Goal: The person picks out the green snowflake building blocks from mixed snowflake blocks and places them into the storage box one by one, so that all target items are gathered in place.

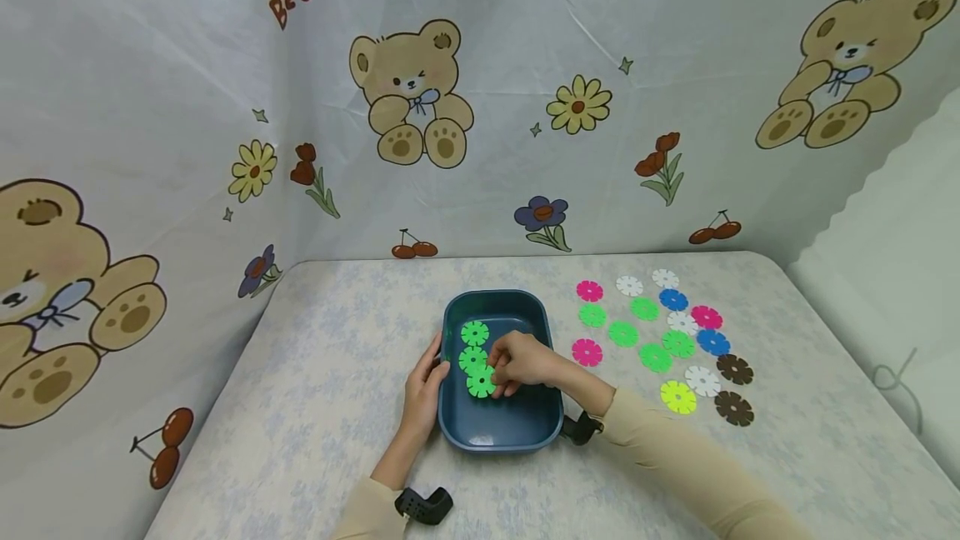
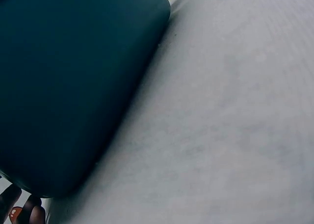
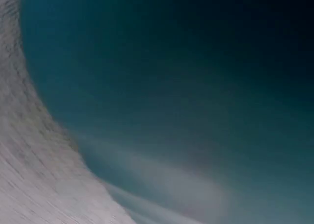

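A dark blue tray (image 1: 501,432) stands on the table, and my left hand (image 1: 422,390) holds its left side, thumb at the rim. Inside it lie green snowflake discs, notched round the edge: one at the back (image 1: 475,333), one in the middle (image 1: 472,358) and a front one (image 1: 481,382). My right hand (image 1: 521,361) reaches into the tray with bent fingers and pinches the right edge of the front disc. In the left wrist view the tray wall (image 2: 73,86) fills the left, with fingertips (image 2: 35,211) below. The right wrist view shows only blurred tray surface (image 3: 147,86).
To the tray's right, several loose discs lie spread on the table (image 1: 337,323): pink (image 1: 589,291), green (image 1: 623,333), white (image 1: 702,381), blue (image 1: 713,342), yellow (image 1: 678,397) and brown (image 1: 734,408). A bear-printed curtain (image 1: 502,190) hangs behind the table.
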`<state>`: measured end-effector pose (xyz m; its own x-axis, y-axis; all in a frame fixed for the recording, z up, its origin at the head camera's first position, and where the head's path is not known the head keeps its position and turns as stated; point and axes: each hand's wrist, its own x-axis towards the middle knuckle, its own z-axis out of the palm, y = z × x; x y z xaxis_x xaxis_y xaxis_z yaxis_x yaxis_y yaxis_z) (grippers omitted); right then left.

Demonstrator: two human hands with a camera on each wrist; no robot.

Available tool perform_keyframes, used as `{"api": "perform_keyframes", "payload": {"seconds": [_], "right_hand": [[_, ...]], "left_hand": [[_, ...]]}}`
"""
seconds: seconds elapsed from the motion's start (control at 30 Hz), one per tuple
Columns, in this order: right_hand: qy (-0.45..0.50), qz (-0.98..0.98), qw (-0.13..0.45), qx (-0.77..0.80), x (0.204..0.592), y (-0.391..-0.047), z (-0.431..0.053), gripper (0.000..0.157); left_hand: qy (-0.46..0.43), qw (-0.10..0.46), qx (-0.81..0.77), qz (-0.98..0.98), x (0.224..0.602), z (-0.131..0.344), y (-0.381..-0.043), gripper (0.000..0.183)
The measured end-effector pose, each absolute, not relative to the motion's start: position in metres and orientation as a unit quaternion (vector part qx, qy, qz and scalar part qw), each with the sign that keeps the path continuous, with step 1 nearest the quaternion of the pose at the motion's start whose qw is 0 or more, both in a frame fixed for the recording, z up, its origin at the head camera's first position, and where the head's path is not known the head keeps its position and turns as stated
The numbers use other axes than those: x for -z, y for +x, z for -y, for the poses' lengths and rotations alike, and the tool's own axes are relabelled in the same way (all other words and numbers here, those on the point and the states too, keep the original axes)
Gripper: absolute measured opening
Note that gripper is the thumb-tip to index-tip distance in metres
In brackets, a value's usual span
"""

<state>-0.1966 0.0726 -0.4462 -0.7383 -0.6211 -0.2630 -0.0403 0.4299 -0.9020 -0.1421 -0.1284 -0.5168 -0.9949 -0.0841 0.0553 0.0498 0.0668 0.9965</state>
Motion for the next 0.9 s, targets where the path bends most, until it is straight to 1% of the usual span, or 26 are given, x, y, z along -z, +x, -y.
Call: {"api": "perform_keyframes", "payload": {"seconds": [0.37, 0.73, 0.9], "right_hand": [[-0.194, -0.793, 0.299, 0.494, 0.459, -0.195, -0.065, 0.015], [-0.182, -0.803, 0.29, 0.487, 0.463, -0.193, -0.06, 0.014], [-0.179, -0.808, 0.282, 0.485, 0.465, -0.193, -0.059, 0.012]], "left_hand": [[0.01, 0.051, 0.679, 0.733, 0.517, 0.129, -0.142, 0.049], [0.008, 0.058, 0.672, 0.738, 0.518, 0.129, -0.141, 0.05], [0.016, 0.053, 0.673, 0.737, 0.517, 0.129, -0.141, 0.049]]}}
